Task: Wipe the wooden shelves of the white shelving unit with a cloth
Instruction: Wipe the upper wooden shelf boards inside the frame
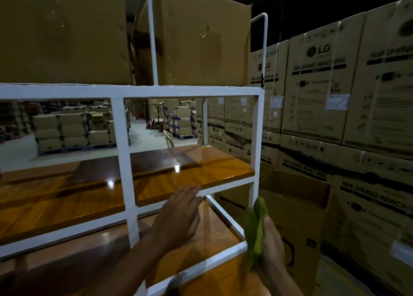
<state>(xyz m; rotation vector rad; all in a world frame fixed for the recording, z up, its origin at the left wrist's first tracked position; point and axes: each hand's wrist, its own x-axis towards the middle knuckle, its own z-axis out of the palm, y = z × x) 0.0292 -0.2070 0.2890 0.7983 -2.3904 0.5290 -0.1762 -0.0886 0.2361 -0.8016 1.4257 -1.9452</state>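
A white metal shelving unit (120,139) fills the left and middle of the view, with glossy orange-brown wooden shelves (214,172) on several levels. My left hand (178,217) reaches forward with straight fingers, its fingertips touching the front edge of the upper wooden shelf. At the unit's right front corner my right hand (271,248) grips a crumpled green cloth (257,226), held upright and off the wood. A lower shelf (214,228) lies beneath my hands.
Large cardboard boxes (196,38) stand on top of the unit. Stacked washing machine cartons (335,90) form a wall at the right. An open cardboard box (297,197) stands right beside the unit. Pallets of boxes show through the frame, far off.
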